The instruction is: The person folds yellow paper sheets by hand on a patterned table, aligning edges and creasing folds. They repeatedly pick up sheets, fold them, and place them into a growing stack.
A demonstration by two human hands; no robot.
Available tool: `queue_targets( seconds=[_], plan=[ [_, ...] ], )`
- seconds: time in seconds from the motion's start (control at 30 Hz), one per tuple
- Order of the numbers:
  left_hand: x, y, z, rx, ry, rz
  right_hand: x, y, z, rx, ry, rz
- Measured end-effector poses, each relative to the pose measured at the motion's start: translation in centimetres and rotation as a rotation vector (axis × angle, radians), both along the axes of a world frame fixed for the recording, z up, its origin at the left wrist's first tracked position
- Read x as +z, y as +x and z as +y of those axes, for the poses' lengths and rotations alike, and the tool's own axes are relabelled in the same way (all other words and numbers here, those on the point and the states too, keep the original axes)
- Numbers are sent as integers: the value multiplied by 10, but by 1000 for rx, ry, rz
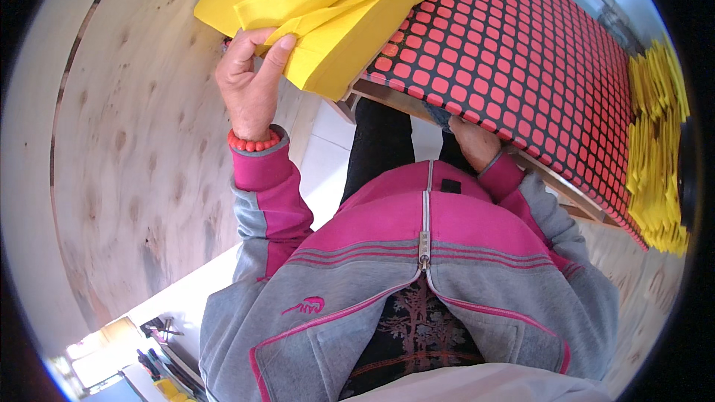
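Note:
My left hand is closed on a bright yellow cloth, thumb on top and fingers curled beneath its near left corner. The cloth has several creases and folds, and its right part lies over the far left end of a table with a red-and-black patterned cover. My right hand is low at that table's near edge, close to my body. Its fingers are mostly hidden there, beside a small bit of dark blue-grey material, so what they hold does not show.
A thick bundle of yellow cloth pieces hangs at the table's right end. A wide pale wooden surface spreads along my left. Various items, including a yellow one, are at the lower left. A grey pipe runs behind the table.

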State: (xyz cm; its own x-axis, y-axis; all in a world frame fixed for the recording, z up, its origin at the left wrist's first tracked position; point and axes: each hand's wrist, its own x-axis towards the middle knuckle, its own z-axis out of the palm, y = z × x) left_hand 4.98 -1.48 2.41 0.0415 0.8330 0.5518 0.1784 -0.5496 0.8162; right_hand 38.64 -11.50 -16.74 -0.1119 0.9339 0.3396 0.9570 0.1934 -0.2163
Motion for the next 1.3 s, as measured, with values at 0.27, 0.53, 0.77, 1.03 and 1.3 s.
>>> queue_targets(
  seconds=[0.27,0.53,0.77,1.03,1.3],
  plan=[
    [0,0,0,10,74,29,43,-12,-16,226,-91,-192],
    [-3,1,1,18,131,30,227,-32,14,655,-155,335],
    [-2,-2,2,20,124,65,257,-73,102,749,440,174],
    [-3,-3,2,-1,142,50,240,-88,116,701,531,85],
    [-3,-4,2,-3,149,63,248,-92,121,789,499,127]
  ],
)
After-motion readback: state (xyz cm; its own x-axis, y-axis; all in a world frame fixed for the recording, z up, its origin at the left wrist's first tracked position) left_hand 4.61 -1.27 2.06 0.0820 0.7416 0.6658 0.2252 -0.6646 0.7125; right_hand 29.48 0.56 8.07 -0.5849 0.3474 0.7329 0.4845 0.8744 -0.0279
